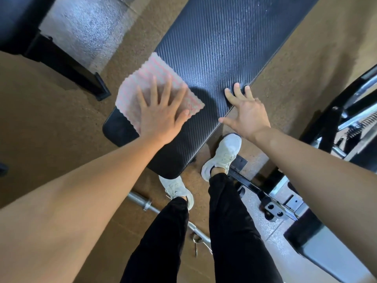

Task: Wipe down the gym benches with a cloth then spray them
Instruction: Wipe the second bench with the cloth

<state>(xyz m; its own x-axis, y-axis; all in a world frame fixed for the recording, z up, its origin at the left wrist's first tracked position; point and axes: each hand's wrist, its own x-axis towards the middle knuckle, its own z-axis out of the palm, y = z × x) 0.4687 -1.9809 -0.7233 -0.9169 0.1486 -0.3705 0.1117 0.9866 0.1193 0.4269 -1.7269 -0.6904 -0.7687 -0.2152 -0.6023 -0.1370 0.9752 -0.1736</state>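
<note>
Presses down with the left hand (161,117), fingers straight and spread, palm flat on the pink-and-white cloth (138,80), open rather than clutching. Pins that cloth against the near left side of the black bench (220,48), letting part of it stick out past the pad's left edge over the brown floor (51,111). Steadies with the right hand (246,113), also open, fingertips resting on the pad's right edge, thumb splayed out beside it, holding nothing. Stands at the near end of the bench in white shoes (224,152), one tucked just beside the pad's corner, with a steel barbell (140,201) lying on the floor by the feet and a machine frame (334,119) off to the right. Looks like the wiping step, judging by the flat palm on the cloth; shows no spray bottle anywhere in view, so probably leaves spraying for later. Blurs at the cloth's edges, hinting at a stroke in progress, direction impossible to tell. Calls next for sweeping the cloth along the ribbed pad toward the far end with even pressure, covering the right side beneath the other hand too, and drawing in the overhanging part so as not to miss the rim
</note>
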